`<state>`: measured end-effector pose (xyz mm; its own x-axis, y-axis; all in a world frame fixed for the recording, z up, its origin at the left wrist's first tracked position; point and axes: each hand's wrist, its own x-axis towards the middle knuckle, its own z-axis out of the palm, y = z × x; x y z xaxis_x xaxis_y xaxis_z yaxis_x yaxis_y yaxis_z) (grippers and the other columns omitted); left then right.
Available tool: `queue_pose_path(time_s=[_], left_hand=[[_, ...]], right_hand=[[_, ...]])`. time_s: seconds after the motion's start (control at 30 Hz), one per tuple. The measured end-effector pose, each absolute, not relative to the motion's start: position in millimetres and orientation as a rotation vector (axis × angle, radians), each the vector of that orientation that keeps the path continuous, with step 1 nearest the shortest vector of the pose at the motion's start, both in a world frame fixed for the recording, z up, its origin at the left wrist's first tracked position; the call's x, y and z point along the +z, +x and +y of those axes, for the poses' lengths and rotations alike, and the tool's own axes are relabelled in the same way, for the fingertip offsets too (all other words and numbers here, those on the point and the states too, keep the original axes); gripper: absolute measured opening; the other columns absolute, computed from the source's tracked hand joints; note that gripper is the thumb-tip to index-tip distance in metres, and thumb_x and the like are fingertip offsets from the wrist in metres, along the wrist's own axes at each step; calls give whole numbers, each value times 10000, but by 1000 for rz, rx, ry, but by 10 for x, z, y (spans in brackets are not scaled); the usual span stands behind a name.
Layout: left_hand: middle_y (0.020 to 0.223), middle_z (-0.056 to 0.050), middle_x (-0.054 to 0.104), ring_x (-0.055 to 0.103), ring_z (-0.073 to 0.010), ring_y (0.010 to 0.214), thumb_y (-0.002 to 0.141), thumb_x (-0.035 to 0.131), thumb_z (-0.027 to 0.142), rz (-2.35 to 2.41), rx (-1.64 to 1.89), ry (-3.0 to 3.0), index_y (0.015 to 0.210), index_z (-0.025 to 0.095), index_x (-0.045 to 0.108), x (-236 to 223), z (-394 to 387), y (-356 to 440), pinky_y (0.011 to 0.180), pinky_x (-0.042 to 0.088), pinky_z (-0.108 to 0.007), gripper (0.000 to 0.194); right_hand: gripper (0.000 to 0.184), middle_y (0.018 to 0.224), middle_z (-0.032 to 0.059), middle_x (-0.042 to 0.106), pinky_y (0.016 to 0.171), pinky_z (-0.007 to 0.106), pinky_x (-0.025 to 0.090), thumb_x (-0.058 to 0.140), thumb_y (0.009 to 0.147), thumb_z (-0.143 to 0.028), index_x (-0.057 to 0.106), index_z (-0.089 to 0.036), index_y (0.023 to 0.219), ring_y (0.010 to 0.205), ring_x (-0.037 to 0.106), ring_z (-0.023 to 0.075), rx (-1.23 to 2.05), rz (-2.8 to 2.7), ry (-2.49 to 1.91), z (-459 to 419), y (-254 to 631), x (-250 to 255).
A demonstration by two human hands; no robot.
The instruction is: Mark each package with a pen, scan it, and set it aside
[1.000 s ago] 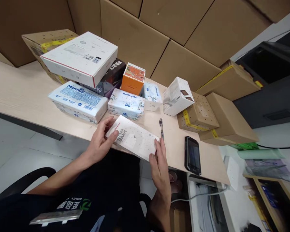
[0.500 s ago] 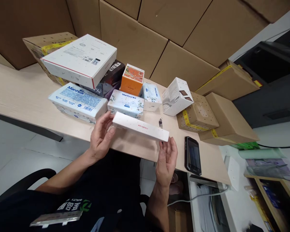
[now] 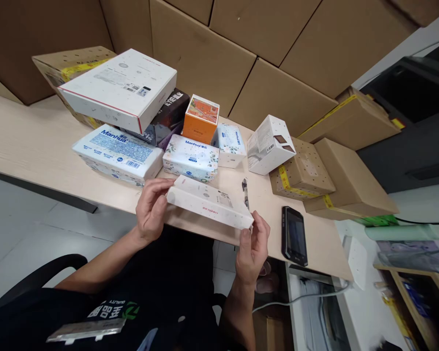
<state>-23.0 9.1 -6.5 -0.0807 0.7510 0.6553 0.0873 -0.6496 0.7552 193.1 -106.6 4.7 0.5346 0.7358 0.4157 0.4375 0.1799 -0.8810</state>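
I hold a slim white power bank box [image 3: 209,202] in both hands above the near edge of the wooden desk [image 3: 29,141]. My left hand [image 3: 151,209] grips its left end with the fingers curled over the top. The box's right end is pinched by my right hand [image 3: 253,246]. The box is tilted so its long side with red print faces me and a labelled face points up. A pen [image 3: 245,190] lies on the desk just behind the box.
Tissue packs [image 3: 119,152], an orange box [image 3: 201,118], a large white flat box [image 3: 119,89] and a white cube box [image 3: 269,145] crowd the desk behind. Brown parcels [image 3: 332,178] sit to the right, a black handheld device [image 3: 294,235] beside my right hand. Cardboard cartons [image 3: 241,44] form the back wall.
The box lay face-up with "POWER BANK" showing, was lifted and turned on edge, and now is rotated further so another face shows. My right hand closed on its end.
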Motion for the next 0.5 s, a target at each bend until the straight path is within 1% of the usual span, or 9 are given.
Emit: queue_pose_path(time_s=[0.1, 0.17, 0.23, 0.37, 0.43, 0.5], left_hand=[[1038, -46, 621, 646, -212, 1039, 987, 544, 296, 936, 1757, 1809, 1066, 232, 667, -33, 69, -229, 935, 539, -405, 160], [1013, -41, 617, 647, -200, 1008, 940, 606, 220, 978, 1720, 1923, 1034, 221, 660, -20, 53, -226, 885, 547, -371, 108], [1014, -42, 611, 645, -196, 993, 898, 635, 162, 1001, 1692, 1993, 1043, 217, 648, -19, 40, -216, 840, 555, -348, 155], [1032, -50, 606, 638, -186, 954, 841, 624, 76, 1025, 1667, 2071, 1058, 213, 638, -35, 23, -189, 783, 560, -322, 257], [1036, -54, 600, 635, -184, 945, 823, 603, 44, 1018, 1658, 2111, 1040, 209, 643, -37, 18, -179, 776, 555, -324, 275], [1036, -60, 593, 629, -188, 933, 812, 585, 27, 997, 1657, 2154, 1010, 205, 647, -29, 12, -171, 768, 549, -334, 273]], right_hand=[[352, 1265, 118, 536, 1018, 427, 529, 558, 973, -303, 614, -226, 1312, 1242, 574, 227, 195, -1145, -1494, -1085, 1941, 29], [325, 1242, 114, 542, 998, 420, 536, 566, 969, -278, 629, -227, 1284, 1219, 581, 219, 177, -1159, -1500, -1094, 1946, -1], [316, 1237, 113, 554, 994, 420, 535, 569, 966, -271, 634, -226, 1272, 1213, 581, 216, 186, -1161, -1518, -1103, 1962, -30], [269, 1181, 99, 631, 981, 412, 527, 557, 971, -305, 665, -214, 1200, 1150, 614, 208, 213, -1159, -1590, -1083, 2102, -10], [268, 1124, 99, 668, 953, 404, 524, 564, 960, -348, 686, -196, 1144, 1078, 637, 212, 130, -1160, -1684, -1018, 2244, 48], [321, 1052, 108, 685, 887, 390, 525, 570, 935, -404, 706, -168, 1105, 955, 650, 216, 33, -1190, -1839, -905, 2408, 125]])
